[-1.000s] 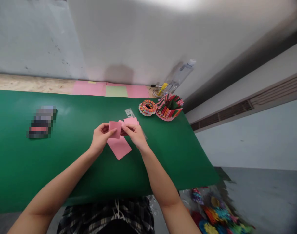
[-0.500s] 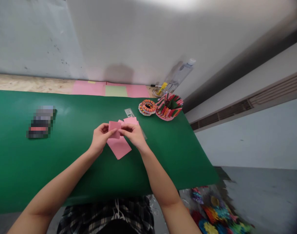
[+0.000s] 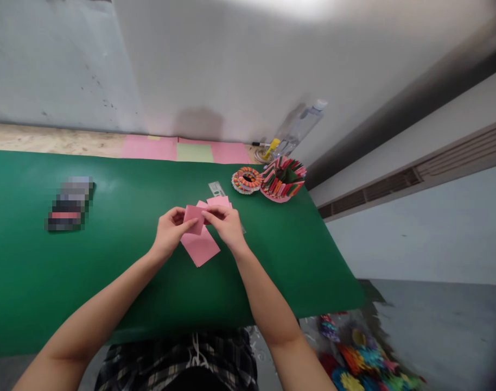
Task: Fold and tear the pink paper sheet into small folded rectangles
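Observation:
A small square of pink paper (image 3: 194,218) is held up between my two hands. My left hand (image 3: 170,231) pinches its left side, thumb in front and fingers behind. At its upper right edge, my right hand (image 3: 226,224) grips it between thumb and fingertips. Whether the paper is folded I cannot tell for sure. Beneath it, more pink paper sheets (image 3: 202,248) lie on the green table, partly covered by the hands. A clear ruler (image 3: 216,188) sticks out from under the pink paper, its middle hidden.
A green table (image 3: 121,217) spreads out below. Folded-paper rings (image 3: 247,180) and a round holder of folded paper strips (image 3: 284,179) stand at the back right, near a clear bottle (image 3: 303,127). A blurred-out object (image 3: 70,203) lies left. Colourful paper pieces (image 3: 366,361) are on the floor.
The pink square has tilted and shifted slightly right. My right thumb and fingertips have moved up from the middle of its right side to its upper right edge.

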`<action>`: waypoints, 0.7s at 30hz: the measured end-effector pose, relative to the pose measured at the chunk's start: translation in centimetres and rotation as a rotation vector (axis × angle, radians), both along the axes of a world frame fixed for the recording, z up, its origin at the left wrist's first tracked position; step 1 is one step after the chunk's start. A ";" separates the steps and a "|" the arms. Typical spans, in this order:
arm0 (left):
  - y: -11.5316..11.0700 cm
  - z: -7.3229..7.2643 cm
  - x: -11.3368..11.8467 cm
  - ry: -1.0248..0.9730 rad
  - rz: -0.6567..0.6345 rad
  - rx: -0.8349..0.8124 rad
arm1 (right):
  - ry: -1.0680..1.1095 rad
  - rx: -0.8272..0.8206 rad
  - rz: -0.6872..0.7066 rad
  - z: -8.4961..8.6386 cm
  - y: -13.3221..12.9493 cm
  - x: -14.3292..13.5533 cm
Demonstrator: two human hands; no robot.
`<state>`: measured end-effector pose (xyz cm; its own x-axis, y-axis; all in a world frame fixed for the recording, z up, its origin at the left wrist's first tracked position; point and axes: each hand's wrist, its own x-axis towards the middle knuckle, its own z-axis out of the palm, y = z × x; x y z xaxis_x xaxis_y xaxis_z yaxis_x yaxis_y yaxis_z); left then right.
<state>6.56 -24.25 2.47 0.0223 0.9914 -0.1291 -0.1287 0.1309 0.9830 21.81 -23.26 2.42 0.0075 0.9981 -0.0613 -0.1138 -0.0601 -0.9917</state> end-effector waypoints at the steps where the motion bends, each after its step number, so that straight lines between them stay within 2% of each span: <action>1: 0.0 0.1 0.0 0.004 0.001 -0.003 | -0.005 -0.004 -0.001 0.0 0.0 0.0; 10: 0.0 0.4 0.1 0.011 0.001 -0.031 | -0.017 -0.016 0.029 0.1 0.0 0.4; 17: 0.3 0.1 -0.3 -0.090 -0.085 -0.086 | -0.054 -0.011 0.024 0.3 0.1 0.8; 21: 0.3 0.2 -0.5 -0.084 -0.110 -0.096 | -0.085 -0.028 -0.002 0.7 0.2 1.2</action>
